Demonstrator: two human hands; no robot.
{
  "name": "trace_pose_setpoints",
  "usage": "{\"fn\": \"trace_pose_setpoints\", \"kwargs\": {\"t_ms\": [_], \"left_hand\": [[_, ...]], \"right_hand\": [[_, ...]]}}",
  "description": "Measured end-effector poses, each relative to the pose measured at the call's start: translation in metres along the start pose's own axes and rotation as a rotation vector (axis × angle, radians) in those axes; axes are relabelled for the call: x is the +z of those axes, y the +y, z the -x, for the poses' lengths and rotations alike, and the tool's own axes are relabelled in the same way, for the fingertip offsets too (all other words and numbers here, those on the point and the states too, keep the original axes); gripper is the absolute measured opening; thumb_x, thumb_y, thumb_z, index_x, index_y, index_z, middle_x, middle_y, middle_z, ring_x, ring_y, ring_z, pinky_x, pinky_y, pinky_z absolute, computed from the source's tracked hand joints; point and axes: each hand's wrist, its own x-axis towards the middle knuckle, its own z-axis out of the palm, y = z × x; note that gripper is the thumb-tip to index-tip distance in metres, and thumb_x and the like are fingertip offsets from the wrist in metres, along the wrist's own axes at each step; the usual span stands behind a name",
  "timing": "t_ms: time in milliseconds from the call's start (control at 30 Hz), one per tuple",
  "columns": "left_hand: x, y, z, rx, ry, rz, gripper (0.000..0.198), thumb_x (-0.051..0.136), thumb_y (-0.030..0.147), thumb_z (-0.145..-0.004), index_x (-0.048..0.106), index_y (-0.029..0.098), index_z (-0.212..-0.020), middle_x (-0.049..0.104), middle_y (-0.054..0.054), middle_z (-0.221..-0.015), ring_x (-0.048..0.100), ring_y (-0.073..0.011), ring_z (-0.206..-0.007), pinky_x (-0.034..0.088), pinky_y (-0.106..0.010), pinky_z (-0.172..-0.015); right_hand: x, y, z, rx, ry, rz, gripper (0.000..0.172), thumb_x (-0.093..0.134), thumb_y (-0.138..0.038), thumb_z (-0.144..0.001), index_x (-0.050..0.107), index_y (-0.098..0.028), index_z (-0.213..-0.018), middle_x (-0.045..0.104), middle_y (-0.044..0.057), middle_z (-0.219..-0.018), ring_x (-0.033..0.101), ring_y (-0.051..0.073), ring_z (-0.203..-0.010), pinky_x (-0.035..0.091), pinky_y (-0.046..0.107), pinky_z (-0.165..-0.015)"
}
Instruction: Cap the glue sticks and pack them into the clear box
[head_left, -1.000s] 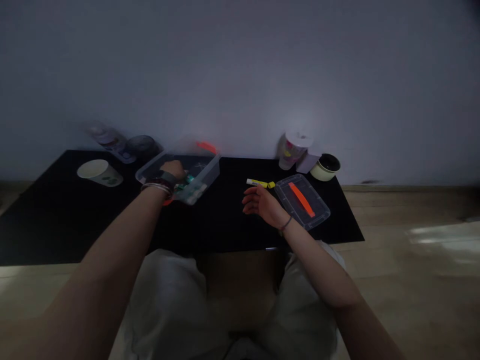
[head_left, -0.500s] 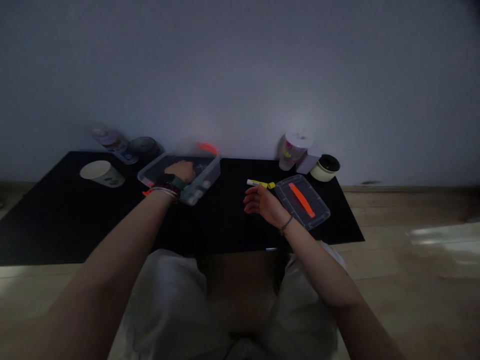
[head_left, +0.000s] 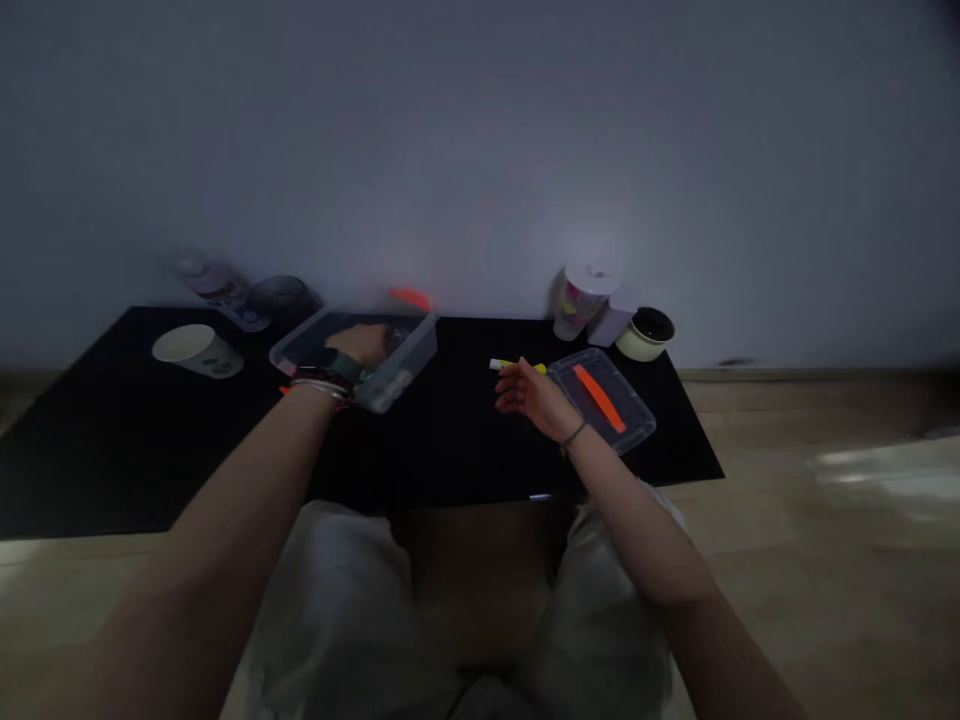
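Observation:
Inside a clear plastic box (head_left: 409, 372) with orange clips, my left hand (head_left: 361, 343) reaches down, its fingertips hidden. Small white, rounded items (head_left: 401, 380) show blurrily through the box's near right side. My right hand (head_left: 534, 398) hovers over the black table, holding nothing, its fingers loosely curved and apart. Just behind those fingers lies a small white and yellow tube (head_left: 496, 365), partly covered by the hand. The clear box lid (head_left: 636, 425) with an orange handle (head_left: 600, 399) lies flat to the right of my right hand.
A paper cup (head_left: 196, 350) lies tipped at the left of the black table (head_left: 450, 450). Behind it are a bottle (head_left: 225, 293) and a dark round container (head_left: 281, 300). Against the wall at right stand a lidded plastic cup (head_left: 579, 305), a pale box (head_left: 611, 322) and a cream pot (head_left: 643, 340).
My right hand has shifted slightly toward the tube and now hides more of its yellow end. My left hand stays in the box. The whole view has shifted slightly.

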Motion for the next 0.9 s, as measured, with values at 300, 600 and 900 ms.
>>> {"fn": "trace_pose_setpoints", "kwargs": {"t_ms": [300,600,900], "left_hand": [[0.026,0.076,0.084,0.290,0.279,-0.027,0.035,0.045,0.021,-0.094,0.063,0.016,-0.124,0.069,-0.013,-0.120,0.064,-0.0281,-0.113,0.048,-0.041,-0.100],[0.090,0.068,0.082,0.165,-0.118,0.274,0.033,0.050,0.024,-0.091,0.063,0.022,-0.122,0.071,-0.008,-0.117,0.066,-0.0253,-0.111,0.049,-0.036,-0.099],[0.120,0.068,0.072,-0.088,-0.280,0.624,0.026,0.067,0.042,-0.079,0.070,0.019,-0.091,0.075,-0.013,-0.104,0.068,-0.0321,-0.108,0.050,-0.039,-0.096]], "right_hand": [[-0.051,0.005,-0.038,-0.437,0.431,1.479,0.021,0.056,-0.024,-0.090,0.067,-0.015,-0.106,0.066,0.016,-0.109,0.057,0.029,-0.107,0.045,0.041,-0.092],[-0.044,0.055,-0.055,-0.464,0.214,1.811,0.044,0.049,-0.015,-0.094,0.056,-0.013,-0.138,0.059,0.018,-0.138,0.036,0.032,-0.142,0.017,0.055,-0.119],[-0.020,0.055,-0.055,-0.278,0.286,1.467,0.030,0.054,-0.018,-0.092,0.060,-0.013,-0.121,0.067,0.018,-0.115,0.058,0.030,-0.113,0.039,0.048,-0.104]]}}
